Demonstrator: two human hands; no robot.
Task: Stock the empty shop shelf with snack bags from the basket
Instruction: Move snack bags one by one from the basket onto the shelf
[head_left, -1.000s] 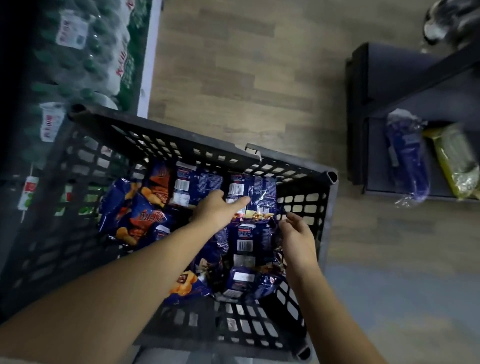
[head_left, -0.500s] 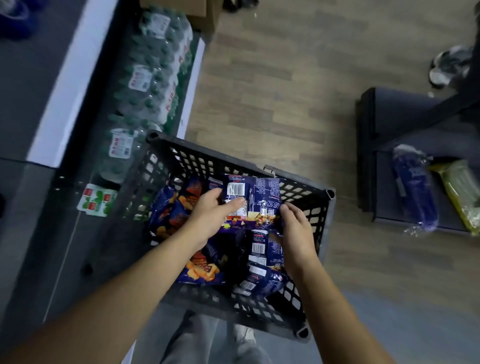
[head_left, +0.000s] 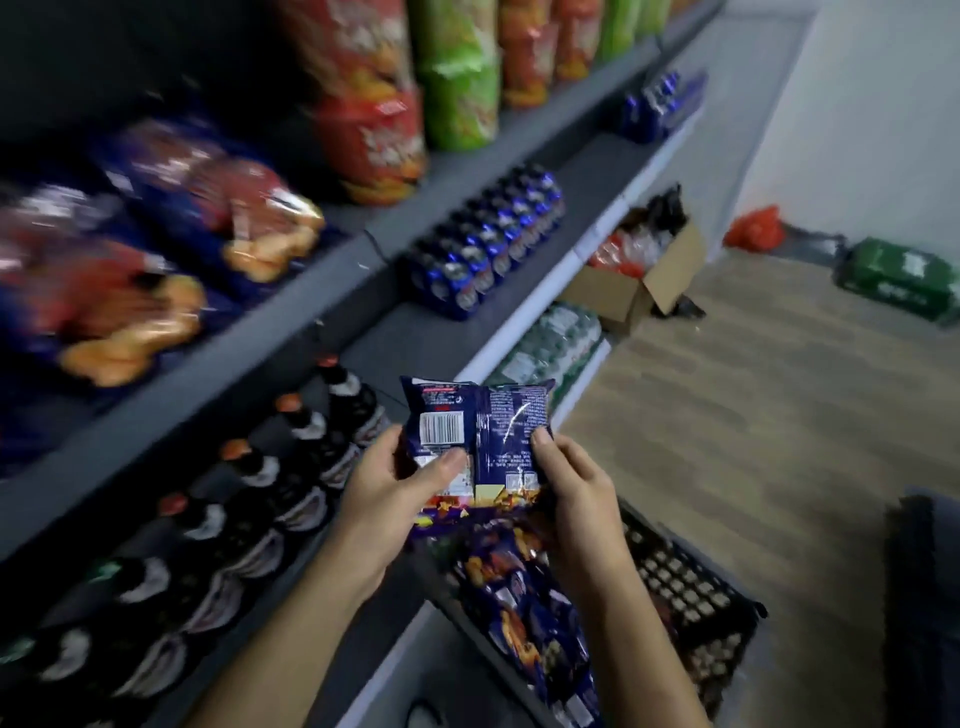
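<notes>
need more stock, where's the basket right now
Lower right of the head view, the basket lies right of the bottles, under the held snack bag.

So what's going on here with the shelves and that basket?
A person is stocking shelves. The left hand and the right hand grip one blue snack bag, barcode side up, above the black basket, which has more bags inside. The bag is not on a shelf yet. The shelf unit on the left carries dark bottles, blue cans and other snack bags.
</notes>
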